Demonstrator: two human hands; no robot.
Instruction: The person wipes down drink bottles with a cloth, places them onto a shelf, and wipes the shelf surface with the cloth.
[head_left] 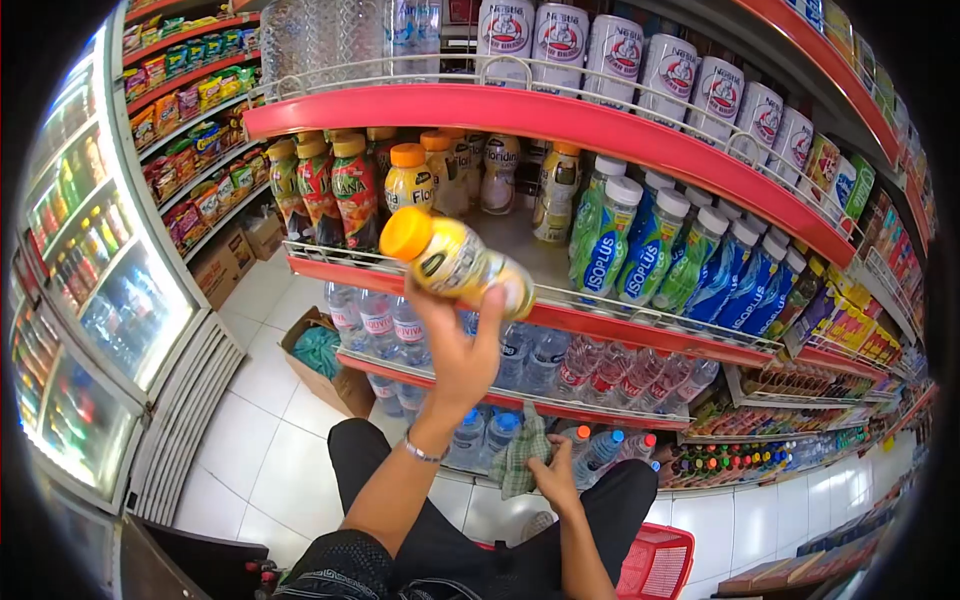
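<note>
A yellow juice bottle with an orange cap is gripped in my left hand, tilted in front of the middle shelf. Just behind it on that shelf stands a similar orange-capped bottle, with more of the same kind further back. Lower down, near my right knee, my right hand pinches a green checked cloth that hangs beside the lowest water bottles.
Green and blue Isoplus bottles line the shelf's right part. Tea bottles stand at its left. White cans fill the shelf above. A cardboard box, a red basket and a glass-door fridge are nearby.
</note>
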